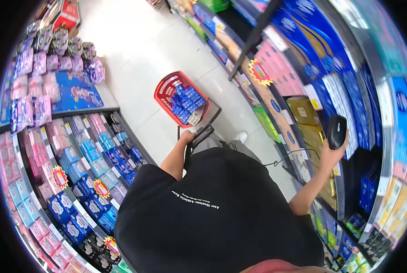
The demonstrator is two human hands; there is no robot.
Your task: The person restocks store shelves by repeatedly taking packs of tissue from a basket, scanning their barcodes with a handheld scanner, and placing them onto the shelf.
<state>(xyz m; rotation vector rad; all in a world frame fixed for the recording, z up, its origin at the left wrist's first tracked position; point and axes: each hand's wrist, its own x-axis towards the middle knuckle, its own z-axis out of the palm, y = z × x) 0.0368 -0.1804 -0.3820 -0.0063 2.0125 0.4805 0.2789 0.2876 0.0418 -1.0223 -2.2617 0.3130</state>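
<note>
Head view: the black device (337, 131) is in the right hand (333, 154), fingers wrapped round its lower part, beside the shelf (358, 170); it looks light, hard and smooth, so its sides suit a firm hold. The left hand (186, 136) grips the handle (216, 116) of the red basket (165, 109), probably heavier with its blue packs (185, 102).

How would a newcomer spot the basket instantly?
Start at the pale tiled floor of the aisle between the shelves. Look just beyond the person's left hand, which is on a black handle; the basket is there. Unlike the shelved packs around it, it's an open red container with blue packs inside.
</note>
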